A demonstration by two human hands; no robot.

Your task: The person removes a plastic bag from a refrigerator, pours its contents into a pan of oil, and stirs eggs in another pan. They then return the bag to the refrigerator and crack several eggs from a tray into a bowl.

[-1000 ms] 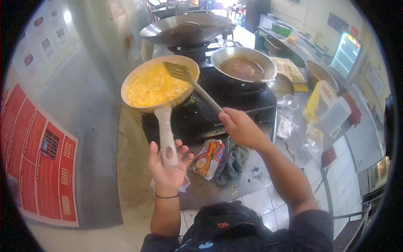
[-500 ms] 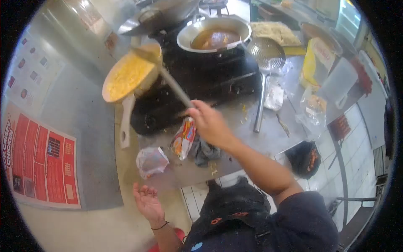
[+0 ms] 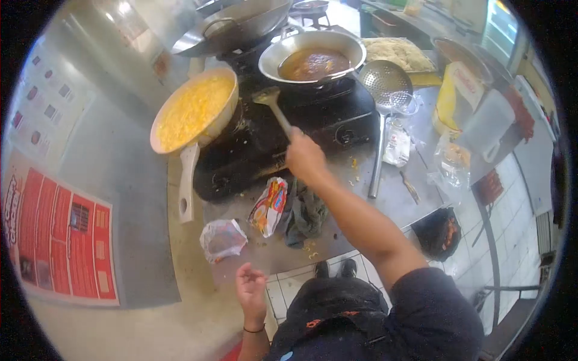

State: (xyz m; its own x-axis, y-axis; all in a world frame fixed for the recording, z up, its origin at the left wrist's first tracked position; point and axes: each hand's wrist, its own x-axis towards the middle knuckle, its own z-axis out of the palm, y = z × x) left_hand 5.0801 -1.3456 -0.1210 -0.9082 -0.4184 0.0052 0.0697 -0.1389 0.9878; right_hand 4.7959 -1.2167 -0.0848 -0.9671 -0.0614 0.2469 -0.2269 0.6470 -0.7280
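My right hand (image 3: 306, 157) is closed round the handle of a spatula (image 3: 277, 108), whose food-smeared head hangs over the black stove (image 3: 313, 120). To its left, a white pan (image 3: 186, 157) full of yellow, noodle-like food (image 3: 198, 111) stands on the stove's left side, its handle pointing toward me. Below my right hand lie a torn red and white food packet (image 3: 268, 206) and a dark cloth (image 3: 304, 216). My left hand (image 3: 251, 290) is empty, fingers loosely bent and apart, just off the counter's front edge near a crumpled plastic wrapper (image 3: 223, 240).
Behind the stove's front are a metal wok of brown liquid (image 3: 316, 63) and a larger wok (image 3: 241, 27). A perforated skimmer (image 3: 385, 84) lies at the right, beside a small white packet (image 3: 396, 144), a clear plastic bag (image 3: 451, 162) and a plastic jug (image 3: 486, 123).
My right hand has moved the spatula from over the pan to the right, above the stove. My left hand has shifted right. The camera view has shifted slightly.
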